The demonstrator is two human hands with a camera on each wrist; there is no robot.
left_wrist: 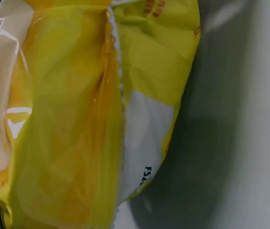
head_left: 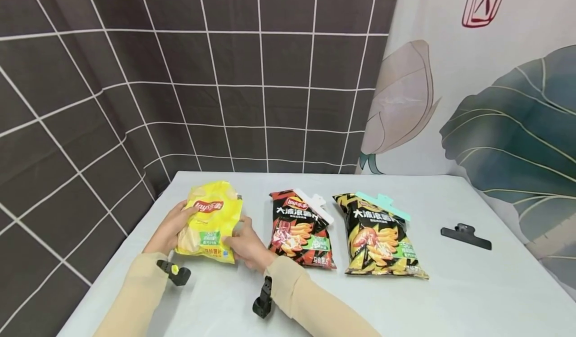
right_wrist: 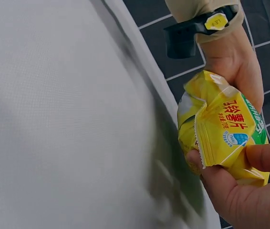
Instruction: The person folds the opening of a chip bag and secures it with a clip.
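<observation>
A yellow bag of potato chips (head_left: 211, 227) is held between both hands above the left part of the white table. My left hand (head_left: 171, 224) grips its left side, thumb on the front. The right hand (head_left: 246, 242) pinches the lower right edge, and in the right wrist view its thumb and fingers close on the bag's bottom corner (right_wrist: 221, 133). Seen from the left wrist, the bag's crimped seam and yellow side (left_wrist: 73, 114) fill much of the picture. The fingers behind the bag are hidden.
Right of my right hand lies a red chip bag (head_left: 299, 232) with a white clip (head_left: 315, 204). Beside it lies a black chip bag (head_left: 380, 239) with a mint-green clip (head_left: 382, 204). A black clip (head_left: 465, 235) lies farther right on the white table (head_left: 450, 297).
</observation>
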